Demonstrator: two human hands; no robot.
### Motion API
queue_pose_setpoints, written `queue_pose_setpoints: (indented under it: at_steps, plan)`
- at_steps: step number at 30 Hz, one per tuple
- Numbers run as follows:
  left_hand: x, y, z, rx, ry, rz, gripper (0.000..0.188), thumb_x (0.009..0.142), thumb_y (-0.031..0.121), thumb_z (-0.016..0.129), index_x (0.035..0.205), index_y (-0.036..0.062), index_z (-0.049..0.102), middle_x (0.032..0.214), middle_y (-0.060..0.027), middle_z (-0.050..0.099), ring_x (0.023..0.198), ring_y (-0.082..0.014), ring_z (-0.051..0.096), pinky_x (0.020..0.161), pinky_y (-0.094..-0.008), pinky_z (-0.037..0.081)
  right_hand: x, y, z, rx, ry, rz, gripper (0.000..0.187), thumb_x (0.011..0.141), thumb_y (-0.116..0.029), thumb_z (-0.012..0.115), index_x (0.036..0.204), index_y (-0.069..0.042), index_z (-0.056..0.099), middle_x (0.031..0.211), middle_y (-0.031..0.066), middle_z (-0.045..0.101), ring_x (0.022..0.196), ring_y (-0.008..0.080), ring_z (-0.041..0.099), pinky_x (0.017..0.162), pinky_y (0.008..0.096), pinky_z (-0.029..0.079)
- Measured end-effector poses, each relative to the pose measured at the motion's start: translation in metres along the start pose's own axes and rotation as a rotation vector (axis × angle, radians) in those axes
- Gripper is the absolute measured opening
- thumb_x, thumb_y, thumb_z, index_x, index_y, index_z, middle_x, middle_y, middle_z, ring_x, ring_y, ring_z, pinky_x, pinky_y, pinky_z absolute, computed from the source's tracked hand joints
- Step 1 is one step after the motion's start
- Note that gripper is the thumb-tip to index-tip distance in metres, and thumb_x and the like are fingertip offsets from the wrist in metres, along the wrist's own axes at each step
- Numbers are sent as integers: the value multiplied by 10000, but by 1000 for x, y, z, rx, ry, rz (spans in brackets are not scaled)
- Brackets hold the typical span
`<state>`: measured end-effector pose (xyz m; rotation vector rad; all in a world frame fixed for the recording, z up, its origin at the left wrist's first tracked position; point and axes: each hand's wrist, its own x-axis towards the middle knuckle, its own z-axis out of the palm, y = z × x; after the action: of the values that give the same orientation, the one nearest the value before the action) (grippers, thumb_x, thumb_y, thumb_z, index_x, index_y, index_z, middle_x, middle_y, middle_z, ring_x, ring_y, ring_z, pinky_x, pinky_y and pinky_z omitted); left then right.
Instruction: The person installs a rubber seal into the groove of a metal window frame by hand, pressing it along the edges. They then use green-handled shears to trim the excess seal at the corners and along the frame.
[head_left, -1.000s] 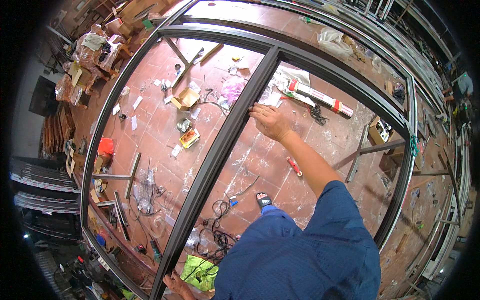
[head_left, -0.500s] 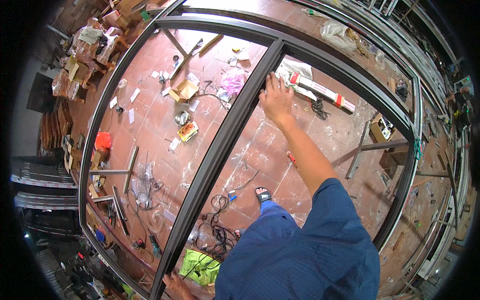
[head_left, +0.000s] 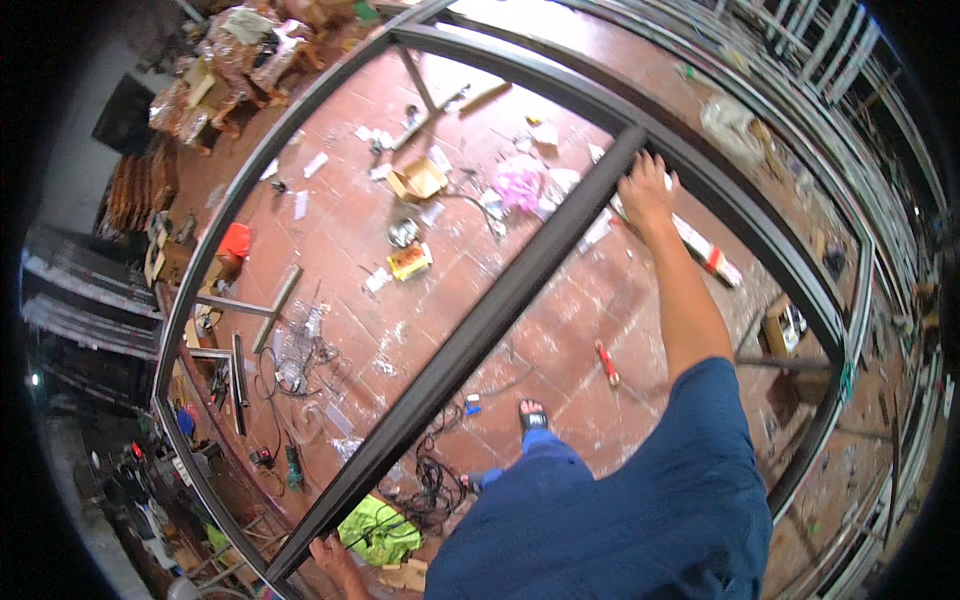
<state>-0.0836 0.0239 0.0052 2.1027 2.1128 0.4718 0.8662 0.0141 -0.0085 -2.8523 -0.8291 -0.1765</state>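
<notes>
A large dark metal frame (head_left: 515,75) lies raised above the floor, with a dark crossbar (head_left: 470,365) running diagonally between its far and near sides. My right hand (head_left: 650,195) reaches out to the far end of this crossbar, its fingers curled against the bar's right edge close to the joint. Down at the near end, my left hand (head_left: 338,565) has its fingers on the same bar; part of that hand is cut off by the lower edge. Neither hand carries anything loose.
Trestle legs (head_left: 277,308) support the frame at several spots. On the tiled floor lie tangled black cables (head_left: 440,480), a red-handled tool (head_left: 607,363), an open cardboard box (head_left: 417,180), a pink plastic bag (head_left: 518,183) and a lime-green sack (head_left: 380,530). Long metal profiles (head_left: 880,110) line the right.
The view has shifted, so the frame and floor items sit differently. My right hand is now nearer the crossbar's far joint. My left hand stays at the near end. The red-handled tool shows more fully.
</notes>
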Motion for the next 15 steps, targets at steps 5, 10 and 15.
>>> queue_pose_setpoints:
  at_steps: [5,10,15]
  plan:
    - [2,-30,18,155,37,-14,175,912,40,687,1040,-71,643,984,-175,579,866,-344,578,761,-452,485,6,15,-2,-28,-11,-54,692,1008,-411,488,1591,-43,430,1691,102,370,1569,311,321,1258,596,227]
    - [-21,14,-4,-27,101,-206,305,922,92,684,1187,-57,699,1185,-251,675,1104,-448,635,960,-502,504,16,-3,5,-30,-96,-154,607,1052,-413,476,1547,-62,492,1667,130,402,1552,306,347,1215,599,322]
    - [-11,24,-2,130,138,-109,379,914,199,724,1218,-26,714,1264,-256,676,1179,-440,631,1040,-478,481,61,70,53,-182,-84,-611,264,1014,-155,505,1105,-76,740,1359,263,625,1312,429,547,1131,530,427]
